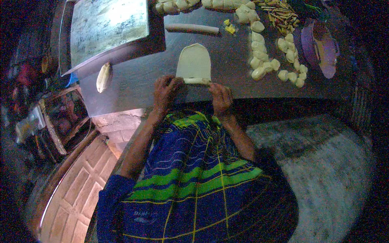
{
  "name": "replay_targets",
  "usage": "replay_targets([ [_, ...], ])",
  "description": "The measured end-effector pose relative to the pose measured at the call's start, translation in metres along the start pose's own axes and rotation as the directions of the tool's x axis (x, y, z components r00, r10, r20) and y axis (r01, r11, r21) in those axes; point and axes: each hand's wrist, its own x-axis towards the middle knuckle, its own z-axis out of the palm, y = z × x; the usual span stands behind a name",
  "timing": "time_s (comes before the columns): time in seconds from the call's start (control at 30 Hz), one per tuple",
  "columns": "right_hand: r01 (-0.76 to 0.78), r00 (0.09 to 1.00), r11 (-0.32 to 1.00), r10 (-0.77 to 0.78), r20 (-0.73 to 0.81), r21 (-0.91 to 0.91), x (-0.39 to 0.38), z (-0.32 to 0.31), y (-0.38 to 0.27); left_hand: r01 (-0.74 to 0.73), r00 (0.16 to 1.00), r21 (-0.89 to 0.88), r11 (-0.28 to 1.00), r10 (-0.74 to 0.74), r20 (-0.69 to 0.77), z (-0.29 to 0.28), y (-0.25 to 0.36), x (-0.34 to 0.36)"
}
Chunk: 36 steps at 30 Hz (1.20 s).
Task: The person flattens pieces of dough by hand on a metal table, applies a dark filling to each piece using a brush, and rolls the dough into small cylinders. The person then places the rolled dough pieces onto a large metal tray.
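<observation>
A flat tongue of pale dough [194, 62] lies on the dark tabletop in front of me, rounded at its far end. Its near edge is folded into a thin roll. My left hand [165, 91] has its fingers closed on the left end of that roll. At the right end, my right hand [221, 98] pinches the dough too. Beyond the sheet rests a rolling pin [192, 28], lying crosswise. A shaped dough roll [104, 77] sits alone toward the left of the table.
A large metal tray [109, 36] stands at the far left. Dough balls [259, 50] lie in rows at the right and back. Near them are a yellow lump [229, 27], a heap of thin brown strips [281, 16] and a purple bowl [310, 42]. The table's front edge [283, 98] runs before me.
</observation>
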Motion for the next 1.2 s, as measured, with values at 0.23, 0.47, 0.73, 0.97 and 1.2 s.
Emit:
replay_targets([
  [0.23, 0.016, 0.979, 0.993, 0.008, 0.205, -0.113, 0.015, -0.008, -0.001, 0.009, 1.000, -0.024, 1.000, -0.009, -0.001, 0.014, -0.017, -0.017],
  [0.47, 0.046, 0.944, 0.989, 0.003, 0.331, -0.140, -0.017, -0.007, -0.020, -0.227, 0.962, 0.210, 0.951, 0.185, 0.200, 0.000, 0.029, -0.036],
  [0.73, 0.063, 0.934, 0.986, -0.003, 0.358, -0.156, -0.018, 0.000, -0.021, -0.211, 0.942, 0.296, 0.932, 0.113, 0.316, 0.005, 0.037, -0.035],
  [0.97, 0.071, 0.922, 0.984, -0.001, 0.388, -0.164, -0.006, -0.001, -0.025, -0.245, 0.906, 0.192, 0.950, 0.155, 0.393, -0.001, 0.035, -0.033],
  [1.2, 0.000, 0.930, 0.987, 0.058, 0.363, -0.158, 0.022, -0.006, -0.022, 0.126, 0.848, 0.063, 0.990, -0.140, 0.511, -0.016, 0.052, 0.006],
])
